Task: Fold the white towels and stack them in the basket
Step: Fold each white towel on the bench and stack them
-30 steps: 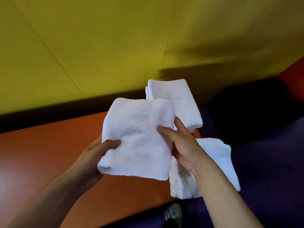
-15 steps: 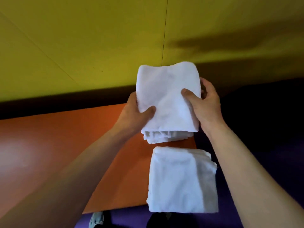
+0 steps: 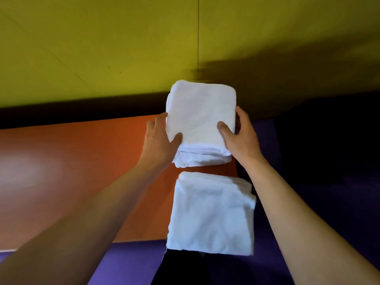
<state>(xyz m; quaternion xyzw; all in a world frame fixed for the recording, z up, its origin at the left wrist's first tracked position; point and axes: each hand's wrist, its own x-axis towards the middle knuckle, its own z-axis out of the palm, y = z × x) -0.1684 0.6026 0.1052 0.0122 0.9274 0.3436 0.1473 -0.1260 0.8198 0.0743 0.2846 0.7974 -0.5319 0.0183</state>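
A folded white towel (image 3: 200, 114) lies on top of another folded towel (image 3: 202, 159) at the far right end of the orange table (image 3: 82, 171). My left hand (image 3: 159, 140) grips the top towel's left edge, thumb over it. My right hand (image 3: 239, 134) grips its right edge in the same way. Nearer to me, a second pile of folded white towels (image 3: 211, 214) overhangs the table's front right corner. No basket is in view.
A yellow-green wall (image 3: 102, 48) rises behind the table, with a dark strip along its base. Purple floor (image 3: 329, 202) lies to the right and in front. A dark shape (image 3: 178, 268) shows below the near pile.
Both hands carried the folded towel up and away from me and set it down on the far folded towel. The view has shifted, so the near pile now sits lower in frame.
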